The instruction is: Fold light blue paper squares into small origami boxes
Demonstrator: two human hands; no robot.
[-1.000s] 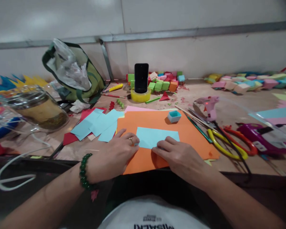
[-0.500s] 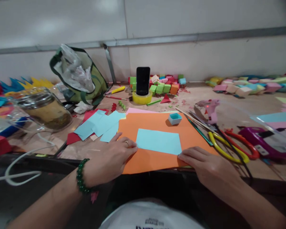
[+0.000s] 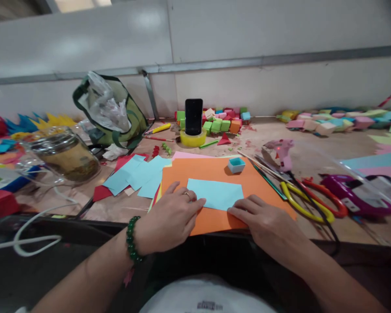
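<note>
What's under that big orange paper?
Pink paper peeks out behind the orange paper, and red and yellow edges show at its left, near the left hand. What lies under its middle is covered, so I can't tell.

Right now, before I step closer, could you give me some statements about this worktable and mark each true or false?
1. The left hand touches the light-blue rectangular paper sheet. True.
2. The right hand holds the pink plastic glue gun. False: the right fingertips are at the light-blue sheet; the glue gun is farther right.
3. A small open light-blue box stands on the large orange paper sheet. True.
4. The black rectangular smartphone lies flat. False: the phone stands upright.
5. A green beaded bracelet circles the left wrist. True.
</note>
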